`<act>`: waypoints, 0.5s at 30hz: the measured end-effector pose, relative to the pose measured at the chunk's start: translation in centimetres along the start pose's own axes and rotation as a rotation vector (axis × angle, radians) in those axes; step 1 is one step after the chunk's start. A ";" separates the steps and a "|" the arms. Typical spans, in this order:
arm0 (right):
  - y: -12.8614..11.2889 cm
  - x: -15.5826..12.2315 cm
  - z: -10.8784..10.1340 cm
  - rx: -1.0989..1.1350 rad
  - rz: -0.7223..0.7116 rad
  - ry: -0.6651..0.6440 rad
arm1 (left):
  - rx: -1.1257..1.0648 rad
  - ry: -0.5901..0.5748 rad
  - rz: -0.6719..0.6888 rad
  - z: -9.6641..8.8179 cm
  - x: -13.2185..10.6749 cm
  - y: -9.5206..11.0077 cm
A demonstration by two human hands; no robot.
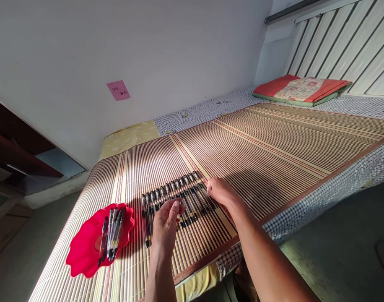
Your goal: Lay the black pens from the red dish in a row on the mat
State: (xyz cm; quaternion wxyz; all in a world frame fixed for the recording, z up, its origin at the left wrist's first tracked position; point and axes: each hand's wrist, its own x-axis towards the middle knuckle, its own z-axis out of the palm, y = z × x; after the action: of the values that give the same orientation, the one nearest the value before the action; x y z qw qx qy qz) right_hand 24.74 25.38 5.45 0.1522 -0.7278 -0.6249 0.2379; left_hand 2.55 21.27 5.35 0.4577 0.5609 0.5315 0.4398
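Note:
A row of several black pens lies side by side on a striped bamboo mat that covers a bed. My left hand hovers over the near ends of the pens, fingers curled and pinched together; what they hold, if anything, is hidden. My right hand rests at the right end of the row, fingers bent down onto the pens there. To the left, a red scalloped plate holds several more pens.
A red and floral cushion lies at the far end of the bed. A pink note is stuck on the white wall. Dark shelving stands at the left. The bed's near edge has checked fabric.

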 end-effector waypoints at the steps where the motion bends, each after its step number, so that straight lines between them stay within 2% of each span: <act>1: 0.0 0.0 0.1 -0.004 0.002 0.001 | 0.002 0.002 -0.002 0.0 0.0 0.0; 15: 0.2 0.3 0.2 -0.010 -0.013 0.026 | 0.018 -0.021 0.002 0.0 0.1 -0.4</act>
State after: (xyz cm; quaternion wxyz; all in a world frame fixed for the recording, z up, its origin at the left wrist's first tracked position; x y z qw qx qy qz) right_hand 24.78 25.64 5.12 0.1581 -0.7276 -0.6288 0.2243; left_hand 2.46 21.42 4.95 0.4579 0.5700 0.5300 0.4296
